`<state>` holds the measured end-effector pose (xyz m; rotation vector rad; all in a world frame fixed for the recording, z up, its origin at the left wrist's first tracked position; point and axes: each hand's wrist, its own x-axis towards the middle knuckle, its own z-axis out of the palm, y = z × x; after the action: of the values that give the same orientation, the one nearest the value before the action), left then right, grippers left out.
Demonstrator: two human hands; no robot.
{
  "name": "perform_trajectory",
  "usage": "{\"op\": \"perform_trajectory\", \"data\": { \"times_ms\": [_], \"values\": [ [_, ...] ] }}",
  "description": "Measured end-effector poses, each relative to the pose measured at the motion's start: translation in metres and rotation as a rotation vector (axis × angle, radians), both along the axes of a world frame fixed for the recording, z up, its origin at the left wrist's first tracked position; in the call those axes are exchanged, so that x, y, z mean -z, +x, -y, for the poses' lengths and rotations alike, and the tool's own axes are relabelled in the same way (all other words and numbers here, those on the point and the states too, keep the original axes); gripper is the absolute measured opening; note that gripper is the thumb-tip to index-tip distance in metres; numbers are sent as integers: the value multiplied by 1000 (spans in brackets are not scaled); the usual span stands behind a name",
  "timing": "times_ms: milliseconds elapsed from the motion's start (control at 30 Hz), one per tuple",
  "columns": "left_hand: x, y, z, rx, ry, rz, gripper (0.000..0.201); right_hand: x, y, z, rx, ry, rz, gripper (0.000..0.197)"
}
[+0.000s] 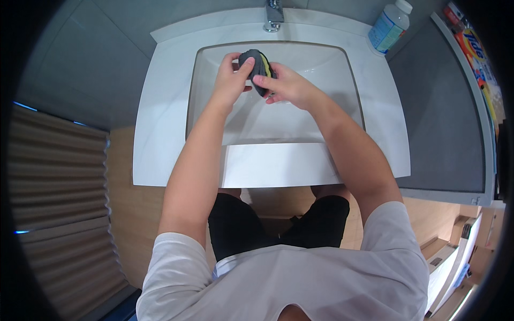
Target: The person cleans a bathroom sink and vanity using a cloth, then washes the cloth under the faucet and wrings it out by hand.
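Observation:
Over the white sink basin (235,125), both my hands grip a dark grey cloth (257,64) with a yellow-green stripe, bunched into a small bundle. My left hand (234,80) has its fingers closed on the left side of it, thumb on the front. On the right side, my right hand (285,85) pinches the cloth with the thumb across its front. Parts of the fingers are hidden behind the bundle, and its exact kind cannot be made out.
Behind the basin stands a chrome faucet (273,16). A clear bottle (390,27) with a white cap and blue label sits at the counter's back right corner. To the right is a grey panel (436,107) with colourful packages (474,51) behind it. A pleated curtain (59,160) hangs at left.

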<state>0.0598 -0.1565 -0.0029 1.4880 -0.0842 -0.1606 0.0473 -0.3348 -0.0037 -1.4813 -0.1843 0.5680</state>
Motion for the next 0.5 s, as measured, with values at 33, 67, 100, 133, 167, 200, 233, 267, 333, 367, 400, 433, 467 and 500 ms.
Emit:
{"op": "perform_trajectory", "data": {
  "times_ms": [33,67,100,133,167,200,233,267,333,367,400,433,467,500],
  "values": [
    [-4,-2,-1,-78,39,-81,44,-1,3,1,67,-89,48,48],
    [-5,-2,-2,-79,40,-78,44,-1,5,3,135,-178,96,50],
    [-3,-2,-2,3,40,-59,42,-1,6,6,135,-178,98,50],
    [-2,-2,-4,83,41,-40,41,-2,6,9,91,-198,138,48],
    [-1,0,-7,79,42,-37,41,-3,6,12,48,-218,178,46],
    [0,2,-10,77,4,-21,39,-5,8,14,44,-216,181,46],
    [-1,3,-10,81,-39,-6,37,-7,9,17,65,-157,155,42],
    [-1,4,-12,82,-40,-5,37,-8,10,20,86,-99,128,38],
    [-4,6,-16,171,-206,-93,30,-9,15,29,118,14,79,39],
    [-3,6,-15,171,-206,-92,30,-8,18,32,150,128,28,40],
    [-2,6,-12,157,-243,-102,29,-5,20,33,176,198,-55,34],
    [-1,6,-11,141,-280,-113,29,-5,18,29,174,197,-55,34],
    [0,6,-13,139,-281,-113,29,-5,17,24,267,126,-79,32],
    [0,6,-15,171,-234,-126,27,-6,15,20,359,54,-102,31]
  ]
}}
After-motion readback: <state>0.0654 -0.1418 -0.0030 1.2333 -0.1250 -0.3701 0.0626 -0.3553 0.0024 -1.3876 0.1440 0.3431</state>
